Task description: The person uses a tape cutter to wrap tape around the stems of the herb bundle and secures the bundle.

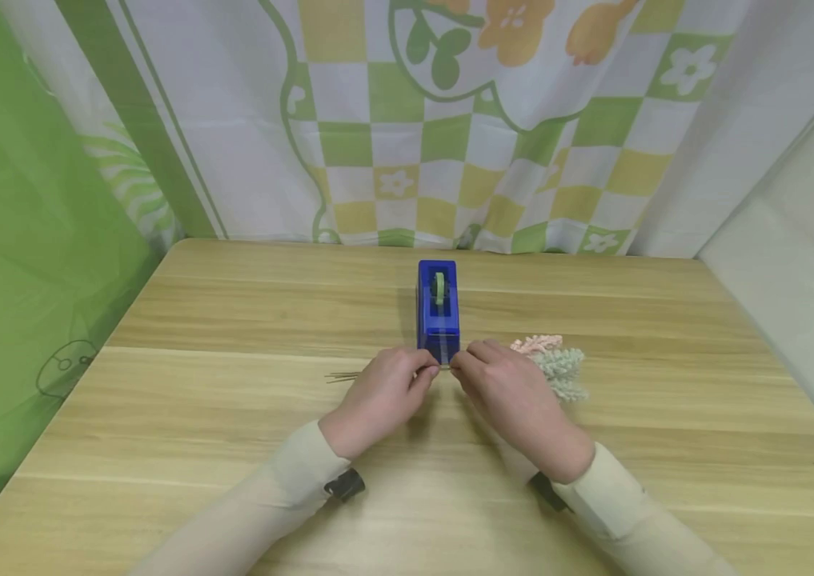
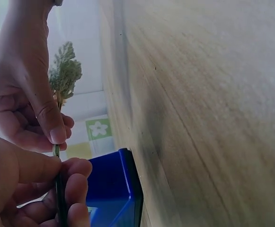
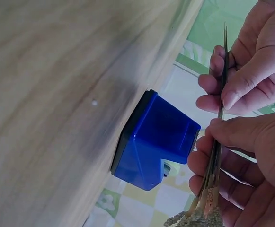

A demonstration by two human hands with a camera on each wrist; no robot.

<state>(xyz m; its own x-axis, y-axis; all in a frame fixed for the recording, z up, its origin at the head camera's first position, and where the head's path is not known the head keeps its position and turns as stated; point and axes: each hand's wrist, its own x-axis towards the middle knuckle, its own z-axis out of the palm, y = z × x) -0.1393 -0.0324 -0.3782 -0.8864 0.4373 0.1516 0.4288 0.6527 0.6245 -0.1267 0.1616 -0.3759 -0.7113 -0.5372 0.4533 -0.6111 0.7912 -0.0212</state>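
Observation:
A bundle of thin dark stems (image 3: 225,61) with fluffy heads runs sideways between both hands. Its pale green heads (image 1: 561,372) and pink head (image 1: 539,344) stick out past the right hand. My left hand (image 1: 386,392) pinches the stems between thumb and fingers, their bare ends (image 1: 342,376) pointing left. Close beside it, my right hand (image 1: 511,392) pinches the same bundle nearer the heads. Just beyond the fingertips stands a blue tape dispenser (image 1: 439,308) with a small tape roll (image 1: 439,288). Whether tape touches the stems is unclear.
The wood-grain table (image 1: 198,432) extends around the hands. A checked, flower-printed curtain (image 1: 479,152) hangs along its far edge. Green cloth (image 1: 32,240) hangs at the left, and a pale sheet (image 1: 803,216) stands at the right.

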